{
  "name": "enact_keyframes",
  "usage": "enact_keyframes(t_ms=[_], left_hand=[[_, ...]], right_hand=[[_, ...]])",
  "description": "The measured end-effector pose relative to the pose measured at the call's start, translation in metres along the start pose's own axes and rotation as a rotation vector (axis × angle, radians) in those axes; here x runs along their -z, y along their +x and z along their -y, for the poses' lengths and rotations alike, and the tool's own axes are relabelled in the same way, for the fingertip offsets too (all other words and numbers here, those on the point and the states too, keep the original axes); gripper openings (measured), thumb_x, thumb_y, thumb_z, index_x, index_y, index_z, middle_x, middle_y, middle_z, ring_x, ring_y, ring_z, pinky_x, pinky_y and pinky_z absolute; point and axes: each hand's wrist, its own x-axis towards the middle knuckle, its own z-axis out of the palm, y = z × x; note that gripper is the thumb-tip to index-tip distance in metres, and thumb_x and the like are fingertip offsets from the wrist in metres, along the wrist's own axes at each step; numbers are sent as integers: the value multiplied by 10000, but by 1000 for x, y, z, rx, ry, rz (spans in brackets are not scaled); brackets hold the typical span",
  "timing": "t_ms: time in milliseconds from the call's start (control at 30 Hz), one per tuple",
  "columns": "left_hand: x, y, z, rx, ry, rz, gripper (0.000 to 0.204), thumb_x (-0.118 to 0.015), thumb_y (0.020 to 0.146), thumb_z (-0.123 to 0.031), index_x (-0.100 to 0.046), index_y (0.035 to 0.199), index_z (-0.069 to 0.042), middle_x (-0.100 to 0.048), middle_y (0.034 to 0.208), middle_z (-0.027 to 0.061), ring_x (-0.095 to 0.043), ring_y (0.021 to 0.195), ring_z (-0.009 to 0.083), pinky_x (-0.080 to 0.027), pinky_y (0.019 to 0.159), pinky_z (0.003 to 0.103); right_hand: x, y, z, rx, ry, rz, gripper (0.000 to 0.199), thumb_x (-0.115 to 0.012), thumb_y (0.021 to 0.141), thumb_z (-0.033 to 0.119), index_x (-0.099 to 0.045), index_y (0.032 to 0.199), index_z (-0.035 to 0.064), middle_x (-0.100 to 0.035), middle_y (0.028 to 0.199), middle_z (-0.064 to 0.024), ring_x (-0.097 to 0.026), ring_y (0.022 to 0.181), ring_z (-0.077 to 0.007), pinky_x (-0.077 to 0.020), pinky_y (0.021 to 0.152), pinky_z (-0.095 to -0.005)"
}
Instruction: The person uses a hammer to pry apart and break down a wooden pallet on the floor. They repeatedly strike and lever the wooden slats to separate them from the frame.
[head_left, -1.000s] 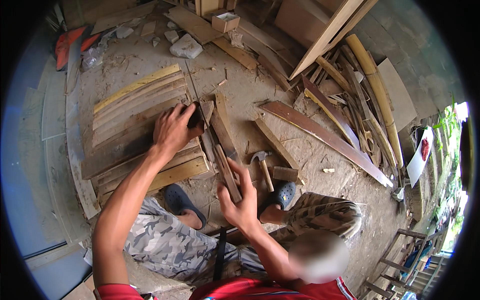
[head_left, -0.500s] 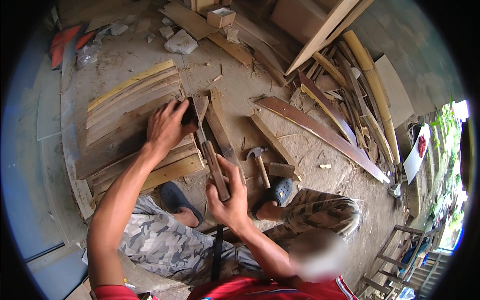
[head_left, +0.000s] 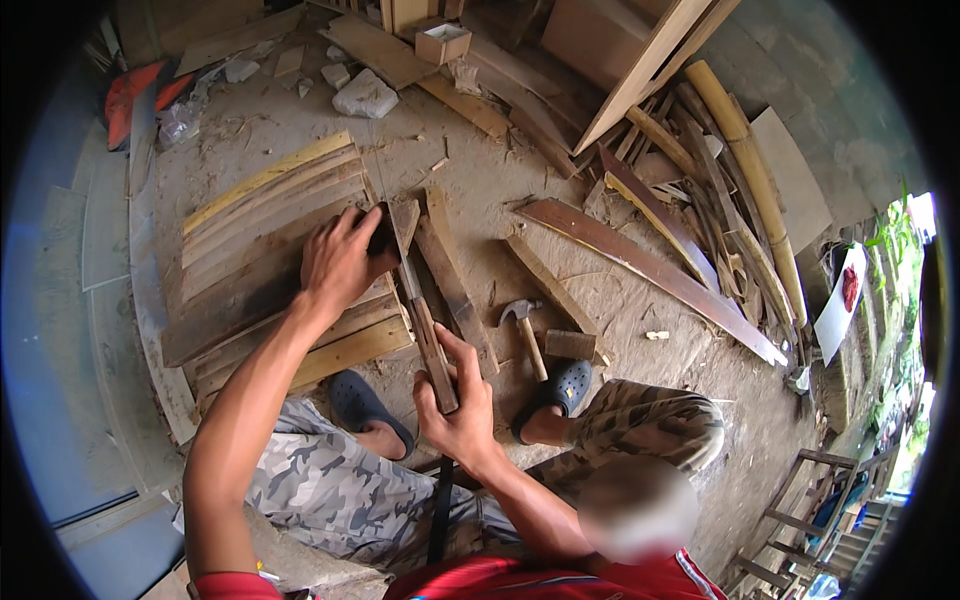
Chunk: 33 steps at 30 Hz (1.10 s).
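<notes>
My right hand [head_left: 460,415] is closed round the wooden handle of a handsaw [head_left: 434,355]. The narrow metal blade, seen almost edge-on, runs forward to the end of a dark wooden plank [head_left: 235,315]. At that end my left hand [head_left: 338,255] grips the plank, fingers over its far side and thumb at the near side. A small angled wood end [head_left: 404,218] shows just right of the blade; whether it is joined to the plank I cannot tell. Beneath the plank lies a row of slats [head_left: 270,195], partly hidden by it and my left arm.
A claw hammer [head_left: 525,335] and a short wood block [head_left: 570,345] lie right of the saw, beside loose wood strips [head_left: 455,280]. Farther right are a long brown board [head_left: 650,260] and a scrap pile with bamboo [head_left: 745,150]. A pale stone [head_left: 366,95] sits at the back.
The whole view has shifted slightly. Both hands keep their grips, and the saw blade stays at the plank's end.
</notes>
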Motion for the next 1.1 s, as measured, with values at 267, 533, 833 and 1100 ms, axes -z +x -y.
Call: enact_keyframes(t_ms=[267, 533, 833, 1100], left_hand=[[11, 3, -16, 8, -25, 14, 582, -733, 857, -314, -566, 1378, -116, -575, 1335, 232, -609, 1137, 401, -442, 1010, 503], [2, 5, -3, -5, 15, -35, 594, -746, 834, -319, -572, 1351, -85, -614, 1261, 213, -621, 1099, 393, -467, 948, 498], [4, 2, -1, -45, 17, -114, 597, -791, 795, -260, -586, 1313, -44, -624, 1228, 229, -639, 1032, 432, -510, 882, 496], [14, 4, -16, 14, -16, -55, 599, -788, 768, -149, -573, 1304, 10, -625, 1235, 229, -648, 1057, 416, -537, 867, 476]], right_hand=[[33, -68, 1, 25, -70, 16, 622, -618, 874, 29, -370, 1445, 35, -731, 900, -175, -746, 760, -297, -569, 720, -352], [5, 0, -8, 20, 13, 22, 633, -602, 854, 28, -373, 1443, 48, -705, 885, -178, -734, 821, -340, -563, 741, -378], [21, -21, 6, 49, 51, 26, 606, -585, 862, 14, -400, 1438, 42, -695, 810, -125, -699, 696, -213, -527, 667, -299], [30, -50, -12, 95, 11, 18, 609, -605, 859, 21, -401, 1432, 4, -711, 876, -128, -721, 729, -202, -540, 686, -291]])
